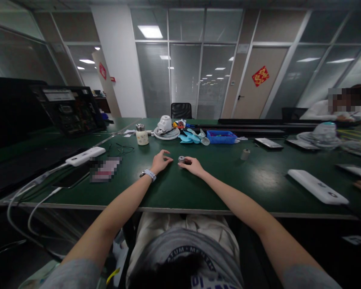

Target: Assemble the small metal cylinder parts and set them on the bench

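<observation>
My right hand [192, 165] has its fingers closed around a small grey cylindrical part [181, 159], just above or on the green table. Its round top with a dark centre shows; its lower side is partly hidden by my fingers. To the left, my left hand [161, 161] is held with thumb and fingers apart and nothing between them. A watch with a light band [149, 174] is on the left wrist. Farther right stands a second small grey cylinder [245, 154], apart from both hands.
Behind my hands lie a white fan head [165, 129], light-blue fan blades [192, 137], a blue tray [221, 137] and a cream jar [142, 135]. White power strips [317, 186] lie on both sides. A phone [72, 176] is at left; another person sits at far right.
</observation>
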The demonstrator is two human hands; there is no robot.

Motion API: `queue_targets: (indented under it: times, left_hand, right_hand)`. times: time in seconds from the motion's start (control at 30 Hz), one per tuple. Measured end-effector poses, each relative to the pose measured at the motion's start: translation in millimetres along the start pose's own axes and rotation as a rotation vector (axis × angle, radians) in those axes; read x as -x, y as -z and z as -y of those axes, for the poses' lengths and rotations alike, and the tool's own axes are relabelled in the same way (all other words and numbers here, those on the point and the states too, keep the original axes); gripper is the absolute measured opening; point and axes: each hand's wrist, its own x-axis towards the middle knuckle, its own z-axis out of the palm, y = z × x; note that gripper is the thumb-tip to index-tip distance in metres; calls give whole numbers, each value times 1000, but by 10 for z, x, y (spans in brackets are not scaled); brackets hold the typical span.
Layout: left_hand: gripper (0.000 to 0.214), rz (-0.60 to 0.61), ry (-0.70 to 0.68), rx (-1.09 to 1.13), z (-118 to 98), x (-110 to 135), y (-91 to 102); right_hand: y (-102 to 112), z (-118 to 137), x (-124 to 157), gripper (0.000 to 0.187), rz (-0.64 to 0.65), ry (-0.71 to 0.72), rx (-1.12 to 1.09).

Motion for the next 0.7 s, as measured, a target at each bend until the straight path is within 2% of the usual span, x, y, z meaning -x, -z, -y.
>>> queue_targets:
  times: [0.17, 0.27, 0.4, 0.53, 0.7]
  left_hand:
    - [37, 9, 11, -15, 5, -5, 2]
    - [30, -26, -2, -20, -28, -14, 3]
    - [25, -90, -8, -33, -72, -27, 14]
    - [28, -93, 5, 6, -74, -28, 19]
    - [30, -67, 3, -33, -78, -18, 14]
  right_hand:
    - [11, 51, -3, 29, -14, -53, -94]
    - [48, 70, -17, 25, -33, -82, -198]
    - [130, 119, -45, 9, -132, -282, -521]
    - [228, 220, -9, 19, -199, -479, -814]
    - [274, 309, 58, 30, -165, -588, -931]
